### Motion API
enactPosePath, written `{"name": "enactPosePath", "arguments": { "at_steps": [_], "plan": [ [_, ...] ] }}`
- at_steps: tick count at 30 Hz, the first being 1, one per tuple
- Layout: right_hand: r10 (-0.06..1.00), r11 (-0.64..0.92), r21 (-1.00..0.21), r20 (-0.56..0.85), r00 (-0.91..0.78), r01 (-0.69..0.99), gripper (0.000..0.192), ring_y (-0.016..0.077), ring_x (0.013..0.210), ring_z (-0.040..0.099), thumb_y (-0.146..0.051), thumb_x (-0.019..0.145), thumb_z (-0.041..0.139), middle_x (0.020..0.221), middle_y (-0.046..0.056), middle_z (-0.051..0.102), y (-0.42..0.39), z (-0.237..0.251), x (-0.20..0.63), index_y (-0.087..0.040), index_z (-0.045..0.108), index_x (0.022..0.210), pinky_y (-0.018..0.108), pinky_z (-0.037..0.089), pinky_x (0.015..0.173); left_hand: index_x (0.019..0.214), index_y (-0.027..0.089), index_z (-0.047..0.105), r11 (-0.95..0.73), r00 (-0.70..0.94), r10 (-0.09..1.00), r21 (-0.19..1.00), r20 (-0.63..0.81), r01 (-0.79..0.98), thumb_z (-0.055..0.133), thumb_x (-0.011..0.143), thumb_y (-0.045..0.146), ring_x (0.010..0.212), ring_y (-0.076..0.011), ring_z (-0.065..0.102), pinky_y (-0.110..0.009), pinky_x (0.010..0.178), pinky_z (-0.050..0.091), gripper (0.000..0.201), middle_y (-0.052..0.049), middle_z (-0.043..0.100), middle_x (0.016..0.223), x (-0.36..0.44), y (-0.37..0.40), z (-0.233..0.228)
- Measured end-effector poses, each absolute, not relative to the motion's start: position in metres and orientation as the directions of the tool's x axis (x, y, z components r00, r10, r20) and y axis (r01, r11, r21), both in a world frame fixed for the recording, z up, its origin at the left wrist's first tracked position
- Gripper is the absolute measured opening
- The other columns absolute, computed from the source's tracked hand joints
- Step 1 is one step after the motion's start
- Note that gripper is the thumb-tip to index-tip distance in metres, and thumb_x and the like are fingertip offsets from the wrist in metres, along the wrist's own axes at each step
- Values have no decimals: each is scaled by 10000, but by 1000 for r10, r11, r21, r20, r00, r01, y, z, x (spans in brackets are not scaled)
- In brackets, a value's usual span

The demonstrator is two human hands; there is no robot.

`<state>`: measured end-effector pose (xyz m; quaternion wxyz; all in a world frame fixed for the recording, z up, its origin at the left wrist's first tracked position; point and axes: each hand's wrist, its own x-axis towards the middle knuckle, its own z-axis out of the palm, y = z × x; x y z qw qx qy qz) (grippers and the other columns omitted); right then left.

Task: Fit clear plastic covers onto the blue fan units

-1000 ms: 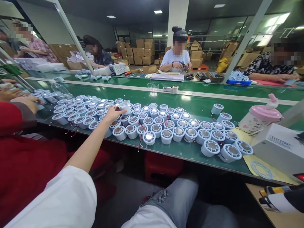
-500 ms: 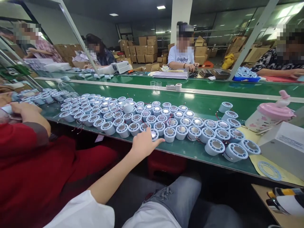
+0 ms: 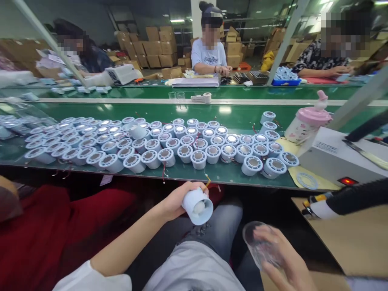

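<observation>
Your left hand is clenched round a white housing, held over your lap just below the near edge of the desk. The housing is tilted, its wide open end turned toward you and down, and thin wires stick up from behind it beside your fingers.

Your right hand is lower and to the right of the housing, well apart from it. Its fingers grasp a clear round lens, blurred in the picture, so you cannot tell how firmly it is pinched.

Beyond the housing, on the desk, stand rows of matching housings, packed side by side and touching, open ends up, with red wires trailing between them. One housing lies tipped on top of the rows, up and left of the one you hold. Right of the rows a pale ring lies on a yellow sheet, just beside a white box with a red switch. A pink-lidded cup stands behind that box.

Left of the housing, a person in a red sleeve sits next to you. Across the desk, far beyond the rows, three other people sit in front of stacked cartons
</observation>
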<state>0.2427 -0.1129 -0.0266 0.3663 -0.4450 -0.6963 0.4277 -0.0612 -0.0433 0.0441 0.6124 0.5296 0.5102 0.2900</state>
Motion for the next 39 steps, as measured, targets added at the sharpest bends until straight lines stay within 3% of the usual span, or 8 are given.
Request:
{"name": "enactPosePath", "arguments": {
  "at_steps": [3, 7, 13, 21, 26, 29, 33, 39],
  "plan": [
    [842, 538, -610, 352, -409, 582, 536, 331, 1124, 573, -180, 838, 578, 1295, 139, 496, -105, -6, 218, -335, 519, 1347, 485, 545, 870, 823, 132, 579, 331, 578, 703, 910, -415, 251, 366, 846, 508, 503, -111, 478, -229, 476, 412, 433, -20, 544, 675, -25, -33, 29],
    [861, 493, -369, 337, -381, 788, 529, 373, 1115, 522, -14, 767, 540, 1379, 167, 426, -90, 9, 207, -266, 618, 1226, 529, 525, 818, 867, 152, 691, 196, 757, 524, 920, -390, 338, 587, 821, 392, 618, -114, 524, -209, 563, 434, 266, -21, 608, 774, 6, -21, 33],
    [976, 106, -806, -28, -216, 583, 129, 271, 1040, 567, -119, 720, 709, 1203, 98, 521, -95, 16, 225, -192, 617, 775, 397, 497, 843, 974, 198, 682, -305, 701, 710, 865, -72, 398, 704, 784, 373, 880, -171, 560, -281, 814, 448, 259, -34, 589, 946, 24, -23, 40],
    [992, -130, -979, -129, 16, 159, 347, 205, 906, 583, -380, 861, 625, 970, 64, 602, -100, 11, 239, -181, 586, 579, 281, 473, 680, 1160, 244, 656, -348, 749, 660, 907, 56, 239, 878, 547, 397, 1086, -253, 544, -398, 948, 457, 670, -90, 528, 1152, 31, -28, 5],
    [981, -193, -976, -194, 6, -97, 277, 237, 953, 632, -418, 837, 669, 1019, 70, 676, -98, 3, 248, -207, 685, 658, 326, 547, 727, 1298, 224, 527, 3, 779, 613, 986, -133, 165, 814, 669, 291, 1103, -243, 588, -370, 913, 505, 695, -104, 584, 1239, 32, -31, 7],
    [994, -51, -997, -56, -90, 63, 117, 282, 1115, 604, -349, 785, 737, 1190, 78, 660, -102, 7, 250, -239, 731, 828, 406, 528, 896, 1290, 212, 505, 241, 763, 607, 966, -223, 91, 789, 696, 249, 1044, -213, 609, -358, 878, 528, 660, -105, 574, 1250, 32, -32, 10],
    [972, 200, -895, 131, -193, 398, 299, 269, 1229, 547, -210, 803, 708, 1347, 70, 577, -112, 17, 251, -279, 661, 1090, 432, 469, 1015, 1273, 237, 497, 432, 774, 560, 901, -296, 33, 768, 725, 282, 941, -196, 623, -319, 708, 572, 613, -105, 559, 1226, 32, -34, 12],
    [973, 197, -880, 120, -200, 433, 301, 252, 1232, 550, -231, 827, 693, 1347, 61, 581, -120, 21, 253, -285, 588, 1104, 394, 489, 994, 1352, 248, 484, 295, 793, 570, 954, -213, 44, 820, 669, 298, 1068, -237, 608, -342, 864, 530, 763, -121, 544, 1316, 30, -34, 19]
  ]
}}
